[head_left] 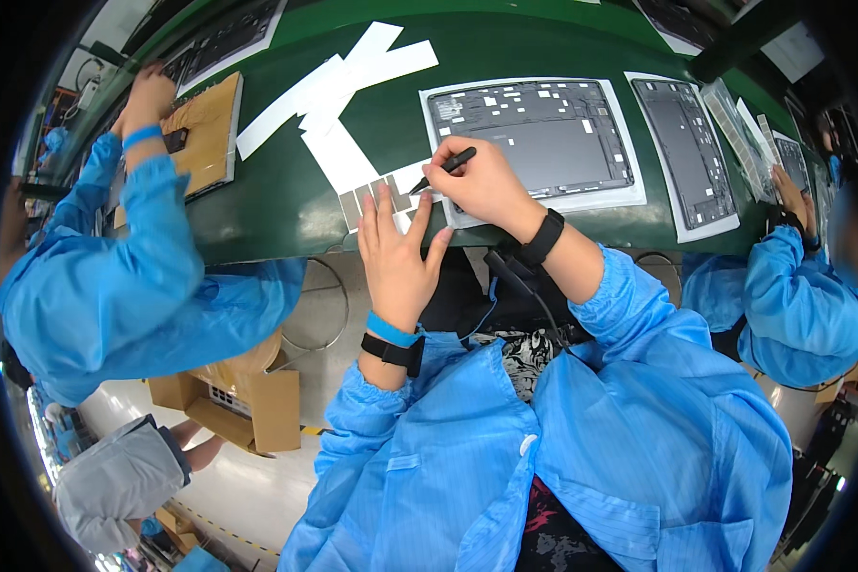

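The left hand (396, 253) lay flat and open on the white sticker sheet (377, 195) at the table's (276, 205) near edge; the right hand (481, 181) gripped black tweezers (443, 170), apparently lifting a grey strip, calling for careful peeling.

Your left hand (396, 253) flat, palm down, fingers stretched forward and slightly spread, wrist banded, your right hand (477, 181) curled in a pinch grip, knuckles up, both blue-sleeved forearms rising from the lower edge, converging.
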`<state>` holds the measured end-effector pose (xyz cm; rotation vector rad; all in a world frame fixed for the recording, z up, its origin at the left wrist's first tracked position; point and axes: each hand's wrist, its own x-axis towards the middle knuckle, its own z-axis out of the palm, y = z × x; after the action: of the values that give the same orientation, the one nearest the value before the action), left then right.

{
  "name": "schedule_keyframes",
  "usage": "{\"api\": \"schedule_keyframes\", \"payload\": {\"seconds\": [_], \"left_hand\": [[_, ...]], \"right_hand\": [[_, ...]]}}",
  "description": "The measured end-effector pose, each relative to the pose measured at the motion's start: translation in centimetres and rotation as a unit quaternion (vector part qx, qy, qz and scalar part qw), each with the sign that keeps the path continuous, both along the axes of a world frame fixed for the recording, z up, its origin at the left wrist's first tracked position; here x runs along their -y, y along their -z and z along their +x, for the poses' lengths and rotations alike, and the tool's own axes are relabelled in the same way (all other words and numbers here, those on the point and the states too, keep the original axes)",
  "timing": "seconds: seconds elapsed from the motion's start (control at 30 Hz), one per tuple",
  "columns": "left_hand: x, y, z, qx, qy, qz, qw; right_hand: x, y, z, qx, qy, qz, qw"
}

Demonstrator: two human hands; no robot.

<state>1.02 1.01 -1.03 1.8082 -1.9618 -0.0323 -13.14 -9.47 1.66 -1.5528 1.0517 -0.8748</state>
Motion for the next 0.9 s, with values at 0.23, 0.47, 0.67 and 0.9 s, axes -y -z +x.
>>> {"api": "schedule_keyframes", "payload": {"seconds": [0.23, 0.47, 0.67, 0.9], "left_hand": [[0.0, 0.1, -0.1, -0.001, -0.003, -0.009, 1.000], [-0.1, -0.5, -0.3, -0.005, -0.011, -0.008, 1.000], [0.9, -0.8, -1.3, -0.070, 0.010, -0.055, 0.996], [1.1, -1.3, -1.8, -0.041, 0.003, -0.033, 0.999]], "right_hand": [[-0.8, 0.0, 0.8, -0.002, -0.015, -0.016, 1.000], [-0.9, -1.1, -3.5, 0.119, 0.128, 0.019, 0.984], [-1.2, 0.3, -5.1, 0.059, 0.082, 0.020, 0.995], [-1.1, 0.5, -5.1, 0.058, 0.090, 0.014, 0.994]]}}
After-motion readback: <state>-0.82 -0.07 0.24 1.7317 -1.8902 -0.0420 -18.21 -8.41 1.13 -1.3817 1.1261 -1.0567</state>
